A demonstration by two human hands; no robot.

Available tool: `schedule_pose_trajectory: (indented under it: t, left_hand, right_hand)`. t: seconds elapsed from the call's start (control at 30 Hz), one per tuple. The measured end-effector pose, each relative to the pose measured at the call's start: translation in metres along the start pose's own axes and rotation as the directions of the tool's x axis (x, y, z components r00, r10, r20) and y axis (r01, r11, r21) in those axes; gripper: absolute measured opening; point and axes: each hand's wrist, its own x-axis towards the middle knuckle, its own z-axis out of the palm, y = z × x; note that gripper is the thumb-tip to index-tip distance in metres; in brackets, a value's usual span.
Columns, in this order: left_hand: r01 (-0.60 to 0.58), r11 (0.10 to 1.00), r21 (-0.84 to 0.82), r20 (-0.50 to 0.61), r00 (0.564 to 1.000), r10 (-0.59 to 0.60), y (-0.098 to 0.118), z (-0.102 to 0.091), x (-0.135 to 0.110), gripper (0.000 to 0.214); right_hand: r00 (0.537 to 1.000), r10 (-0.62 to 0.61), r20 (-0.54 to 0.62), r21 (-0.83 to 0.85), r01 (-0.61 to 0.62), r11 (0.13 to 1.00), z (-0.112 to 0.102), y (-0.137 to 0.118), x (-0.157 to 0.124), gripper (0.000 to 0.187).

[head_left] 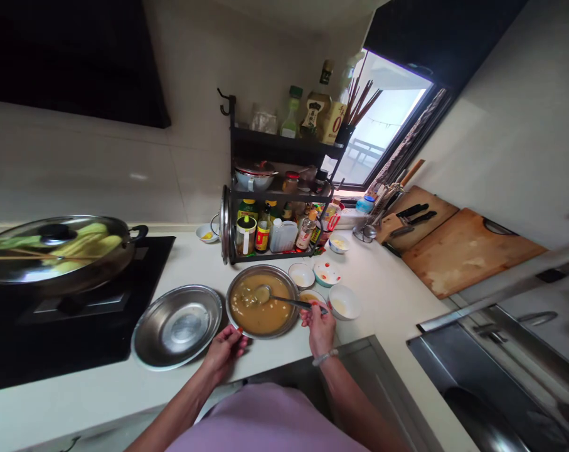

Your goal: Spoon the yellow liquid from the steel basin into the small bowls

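Note:
A steel bowl of brown sauce (pixel 261 301) sits on the white counter in front of me. My left hand (pixel 225 350) grips its near rim, fingers closed. My right hand (pixel 318 323) is closed on the handle of a metal spoon (pixel 284 299) whose bowl rests in the sauce. An empty steel dish (pixel 177 326) lies just left of the sauce bowl.
Several small bowls (pixel 326 274) stand right of the sauce bowl. A lidded wok (pixel 53 251) sits on the black stove at left. A black spice rack (pixel 275 207) holds bottles behind. Wooden cutting boards (pixel 463 251) lean at right, above a sink (pixel 495 383).

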Motion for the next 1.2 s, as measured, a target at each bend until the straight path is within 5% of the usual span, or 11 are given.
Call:
schedule_pose_trajectory:
  t: [0.8, 1.2]
  left_hand:
    - [0.026, 1.0, -0.006, -0.029, 0.999, -0.026, 0.003, 0.0, -0.001, 0.013]
    - [0.029, 0.999, 0.015, -0.008, 1.0, -0.028, 0.0, -0.004, 0.003, 0.012]
  right_hand:
    - [0.961, -0.09, -0.261, -0.048, 0.08, 0.996, -0.09, -0.054, -0.012, 0.034]
    - [0.834, -0.216, -0.508, -0.166, 0.151, 0.974, -0.155, -0.071, 0.01, 0.031]
